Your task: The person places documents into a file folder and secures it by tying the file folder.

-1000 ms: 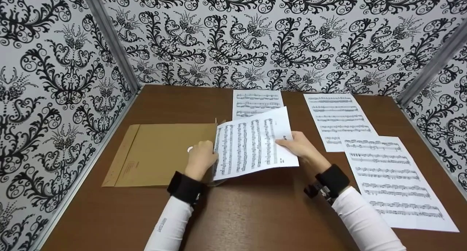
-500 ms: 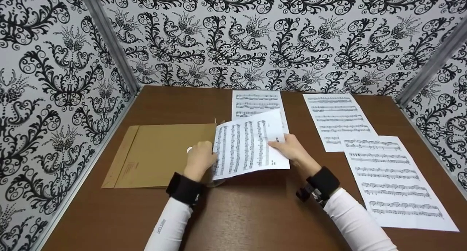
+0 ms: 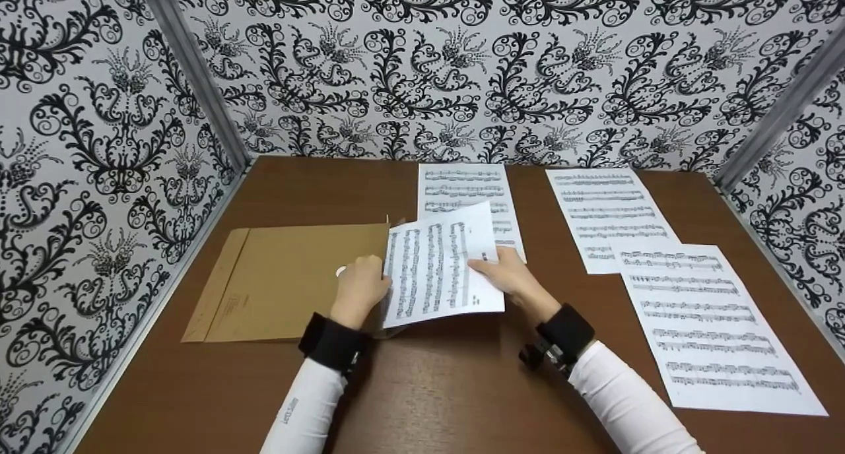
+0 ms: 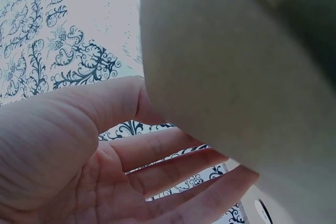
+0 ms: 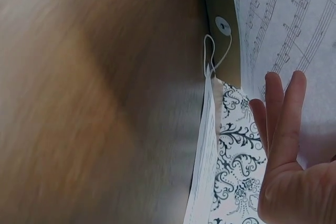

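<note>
The right hand (image 3: 511,277) holds a sheet of music (image 3: 437,271) by its right edge, fingers laid nearly straight across the printed face with the thumb hidden under the paper; in the right wrist view those fingers (image 5: 283,114) lie flat against the staves. The sheet's left end sits at the open mouth of a brown envelope (image 3: 290,279), part of the page already out of sight behind the other hand. The left hand (image 3: 360,286) grips the envelope's open edge, its fingers curled under the lifted flap; the left wrist view shows the fingers (image 4: 173,166) bent beneath the cardboard. The envelope lies flat on the left half of the brown table (image 3: 449,388). Beyond the held sheet lies another music page (image 3: 462,187), partly overlapped by it. To the right lie two more pages (image 3: 706,322), the nearer overlapping the farther one's corner.
</note>
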A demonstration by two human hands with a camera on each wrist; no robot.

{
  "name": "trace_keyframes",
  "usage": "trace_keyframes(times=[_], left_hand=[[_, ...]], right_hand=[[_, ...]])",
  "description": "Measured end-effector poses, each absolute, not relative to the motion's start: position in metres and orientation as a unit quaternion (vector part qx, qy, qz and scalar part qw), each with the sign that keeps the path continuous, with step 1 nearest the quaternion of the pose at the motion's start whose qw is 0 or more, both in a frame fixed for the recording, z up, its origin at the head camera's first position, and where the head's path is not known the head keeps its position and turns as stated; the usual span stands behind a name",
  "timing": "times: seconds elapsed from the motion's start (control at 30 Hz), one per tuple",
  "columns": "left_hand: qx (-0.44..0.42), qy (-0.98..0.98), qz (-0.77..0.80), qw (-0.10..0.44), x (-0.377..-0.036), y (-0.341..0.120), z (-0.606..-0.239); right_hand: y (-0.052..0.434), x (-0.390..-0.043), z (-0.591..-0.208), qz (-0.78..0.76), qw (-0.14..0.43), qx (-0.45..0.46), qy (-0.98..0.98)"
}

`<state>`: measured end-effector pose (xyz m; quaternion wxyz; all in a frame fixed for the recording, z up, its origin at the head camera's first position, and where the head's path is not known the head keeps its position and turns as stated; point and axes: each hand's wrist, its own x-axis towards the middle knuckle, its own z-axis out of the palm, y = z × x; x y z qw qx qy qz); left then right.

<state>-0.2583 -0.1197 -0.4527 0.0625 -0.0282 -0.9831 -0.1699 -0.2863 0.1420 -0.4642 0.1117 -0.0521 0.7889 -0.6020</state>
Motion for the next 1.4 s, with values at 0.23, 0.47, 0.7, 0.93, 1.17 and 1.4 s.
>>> trace_keyframes(times=[0.23,0.47,0.7,0.93,1.17,1.4], left_hand=[[-0.029,-0.983,-0.174,0.06,-0.258,-0.119,-0.452],[-0.03,-0.983,-0.173,0.058,-0.257,-0.12,-0.45],[-0.034,-0.981,-0.179,0.063,-0.258,-0.121,-0.451],[-0.041,-0.98,-0.181,0.068,-0.257,-0.121,-0.453],[-0.04,-0.979,-0.186,0.069,-0.258,-0.122,-0.453],[-0.039,-0.979,-0.189,0.063,-0.26,-0.122,-0.453]], right_hand=[[0.128,-0.287,-0.469,-0.624,0.108,-0.049,0.772],[0.114,-0.286,-0.47,-0.634,0.11,-0.04,0.764],[0.104,-0.286,-0.474,-0.646,0.117,-0.049,0.753],[0.1,-0.285,-0.475,-0.637,0.112,-0.064,0.76],[0.093,-0.286,-0.477,-0.64,0.118,-0.066,0.756],[0.087,-0.286,-0.48,-0.646,0.125,-0.072,0.749]])
